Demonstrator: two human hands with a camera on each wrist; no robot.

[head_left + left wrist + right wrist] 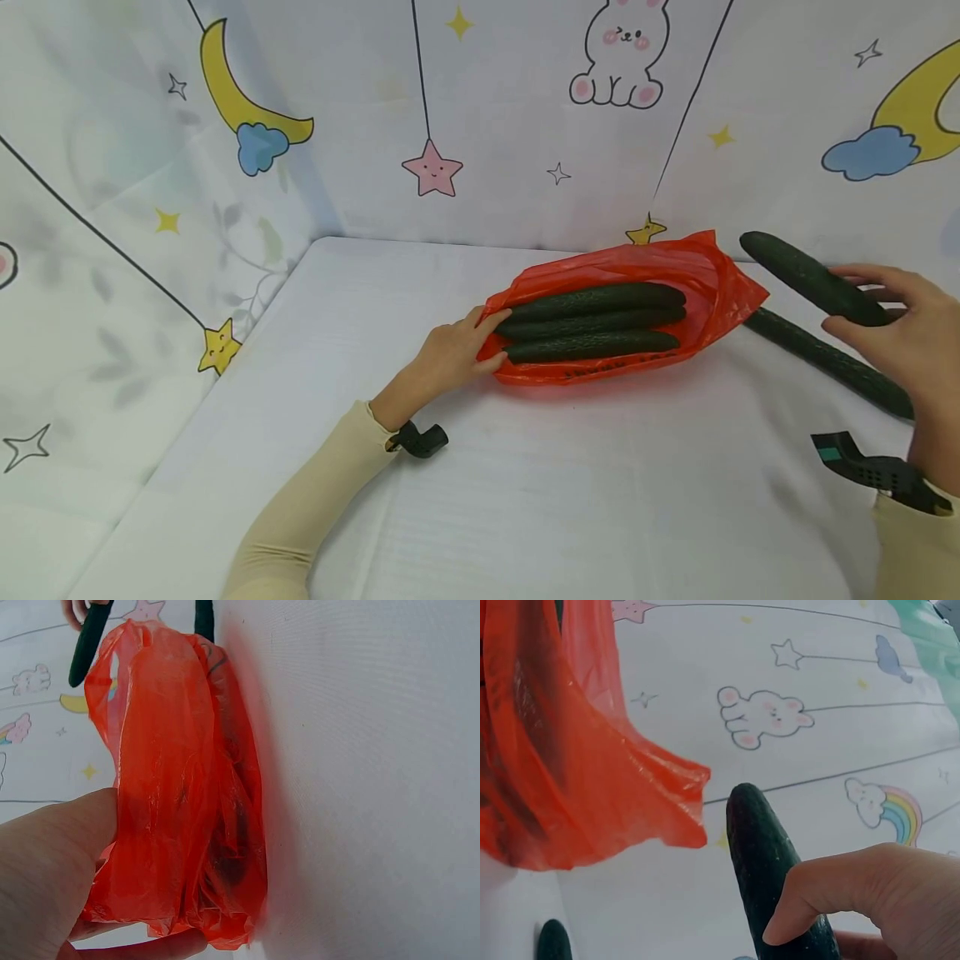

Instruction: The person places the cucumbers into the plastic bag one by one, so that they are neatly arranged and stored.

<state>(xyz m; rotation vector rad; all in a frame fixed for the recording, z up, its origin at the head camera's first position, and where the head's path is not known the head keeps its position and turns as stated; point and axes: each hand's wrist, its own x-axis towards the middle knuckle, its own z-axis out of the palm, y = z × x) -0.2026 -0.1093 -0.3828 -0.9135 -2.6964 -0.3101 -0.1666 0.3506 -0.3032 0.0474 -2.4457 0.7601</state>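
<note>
A red plastic bag (720, 292) lies on its side with three dark green cucumbers (592, 320) side by side in it, its mouth toward the right. My left hand (453, 354) grips the bag's left end between thumb and fingers; in the left wrist view the bag (161, 780) hides its contents. Raised off the table to the right of the bag, a cucumber (798, 271) tilts with its far tip toward the bag's mouth. My right hand (911, 325) holds it by its near end, and the right wrist view shows the thumb lying along this cucumber (757, 840).
Another cucumber (832, 362) lies on the white table (562, 483), below the held one and partly behind the bag's right edge. Behind the table hangs a pale cloth (510, 83) printed with moons, stars and a rabbit.
</note>
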